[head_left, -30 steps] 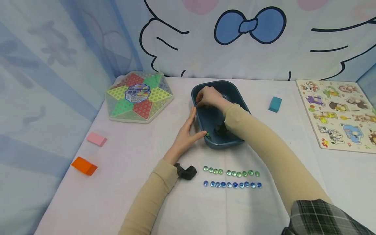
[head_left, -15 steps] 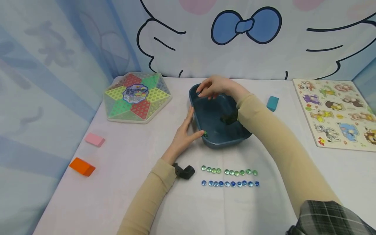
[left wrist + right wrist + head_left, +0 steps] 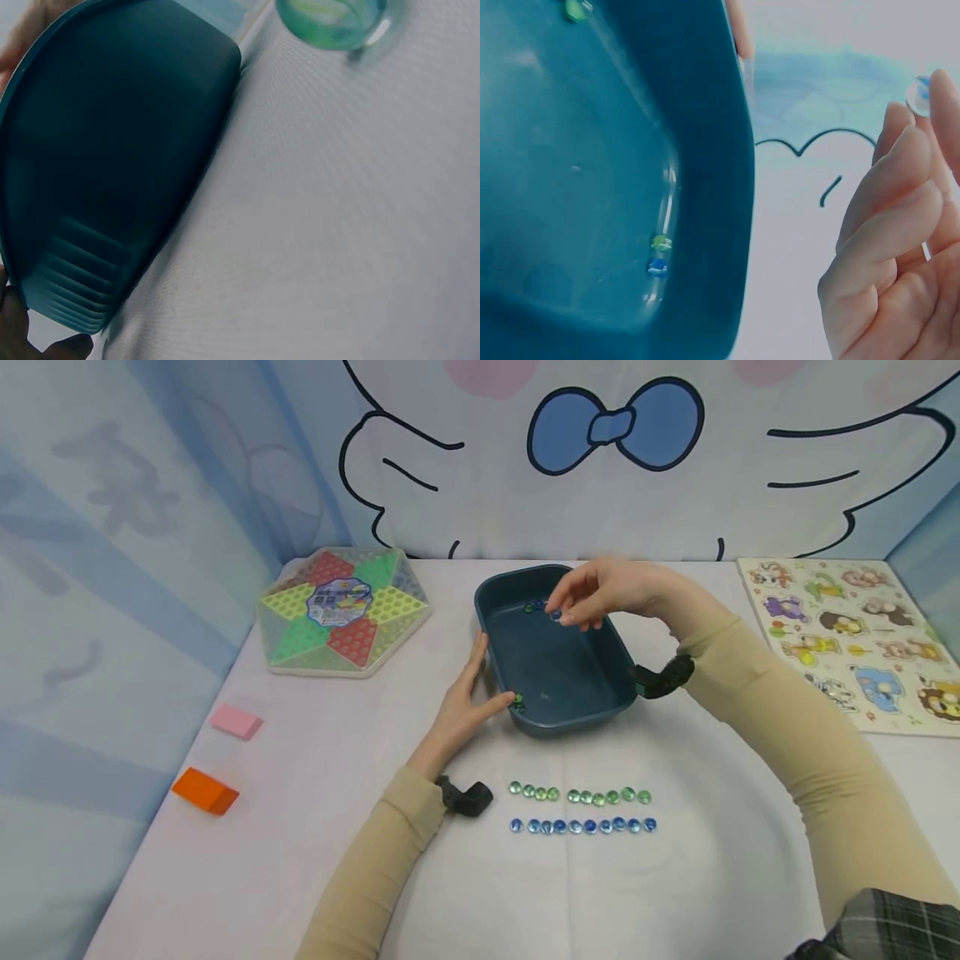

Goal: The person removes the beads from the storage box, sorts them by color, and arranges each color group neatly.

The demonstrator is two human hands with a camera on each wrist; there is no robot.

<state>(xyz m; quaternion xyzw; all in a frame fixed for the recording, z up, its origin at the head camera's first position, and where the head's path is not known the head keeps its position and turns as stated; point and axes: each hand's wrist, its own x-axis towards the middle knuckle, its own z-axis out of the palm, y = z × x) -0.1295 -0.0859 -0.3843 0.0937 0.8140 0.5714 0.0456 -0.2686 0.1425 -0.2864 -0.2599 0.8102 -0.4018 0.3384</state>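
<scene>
In the head view, my right hand (image 3: pixel 611 593) is over the far right part of a dark blue plastic basin (image 3: pixel 555 727). Its thumb and fingertips pinch a clear marble with blue inside (image 3: pixel 917 97), seen best in the right wrist view. My left hand (image 3: pixel 457 714) rests against the basin's near left side, fingers straight and spread, thumb at the rim. Inside the basin, green marbles (image 3: pixel 518 702) lie by that thumb. A green marble (image 3: pixel 661 242) and a blue marble (image 3: pixel 658 267) lie along the wall in the right wrist view.
In front of the basin lie a row of green marbles (image 3: pixel 598 798) and a row of blue marbles (image 3: pixel 590 827). A Chinese checkers box (image 3: pixel 341 610), pink block (image 3: pixel 236 722) and orange block (image 3: pixel 205 790) are on the left. An animal puzzle board (image 3: pixel 847 643) lies right.
My right hand has come up from the basin's left wall and moved right, carrying a blue marble. My left hand has stayed at the basin's side.
</scene>
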